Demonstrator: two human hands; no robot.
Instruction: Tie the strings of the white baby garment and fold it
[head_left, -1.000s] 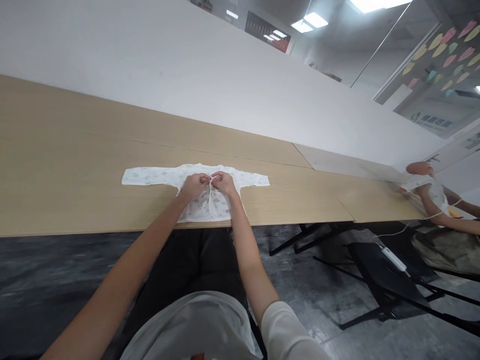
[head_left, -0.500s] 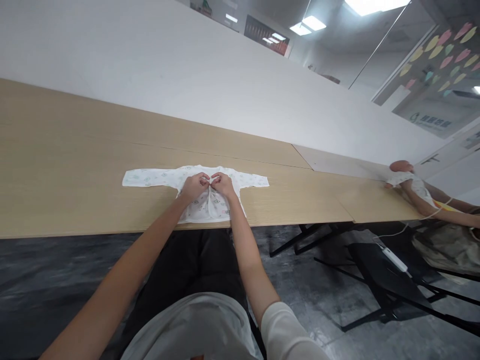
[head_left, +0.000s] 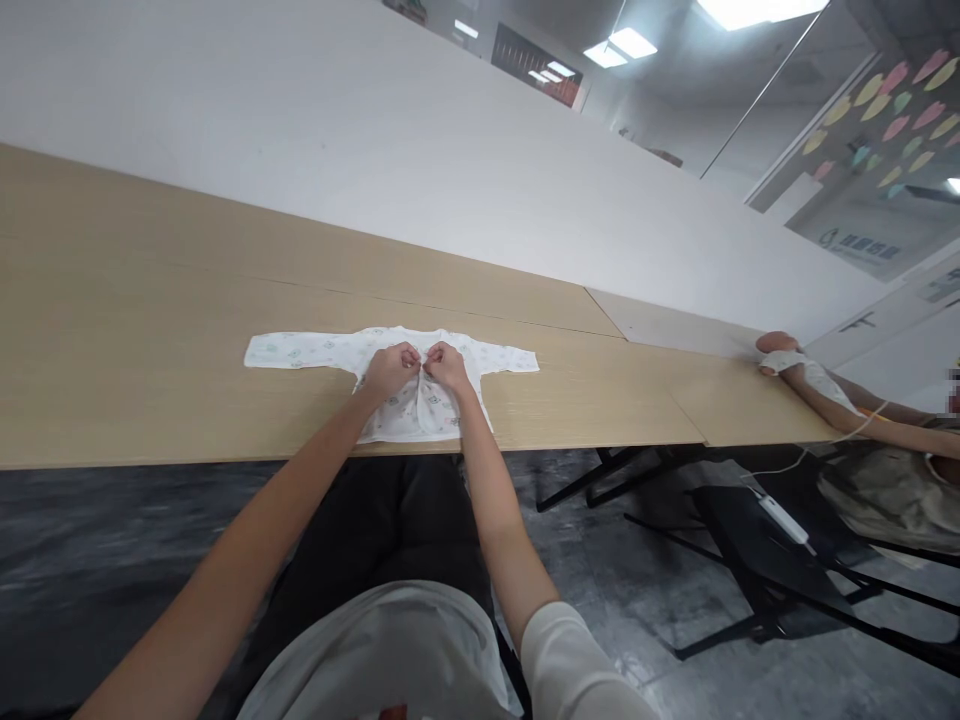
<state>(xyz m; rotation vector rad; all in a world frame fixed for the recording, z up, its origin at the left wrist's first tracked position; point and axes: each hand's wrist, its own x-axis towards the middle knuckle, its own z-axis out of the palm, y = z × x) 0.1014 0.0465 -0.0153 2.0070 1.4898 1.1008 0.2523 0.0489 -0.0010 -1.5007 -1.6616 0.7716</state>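
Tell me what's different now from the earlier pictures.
At the far right, what looks like a doll has moved left over the table. The left hand and right hand stay at the front of the white shirt.

The left arm (head_left: 247, 545) and the right arm (head_left: 499, 500) are extended forward and angled inward, the left on a longer diagonal, the right more steeply. The wrists (head_left: 370, 394) are set apart. The left hand (head_left: 390, 370) and the right hand (head_left: 448, 366) are positioned side by side, near each other, backs turned upward. The fingers (head_left: 409, 350) are curled, and on each side thumb and forefinger are brought together in a pinch.
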